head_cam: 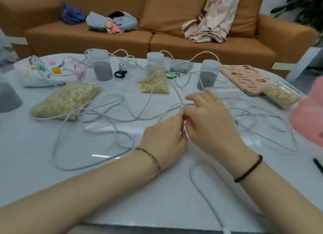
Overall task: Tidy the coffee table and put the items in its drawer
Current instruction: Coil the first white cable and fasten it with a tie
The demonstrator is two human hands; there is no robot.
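head view: near the coffee table's (35,146) middle, the left hand (164,137) curls its fingers round a bunched bit of white cord (180,106). the right hand (211,123) pinches the same cord with its thumb, other fingers spread. the rest of the cord sprawls in loops toward both side edges, crossing bags of oats (66,101).

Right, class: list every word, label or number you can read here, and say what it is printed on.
"Hello": pink notebook, far end of the cover.
"Hello": same cover, near end.
Small print by its cartoon figures: too blurred to read.
Black lettering on the white bag: too blurred to read.
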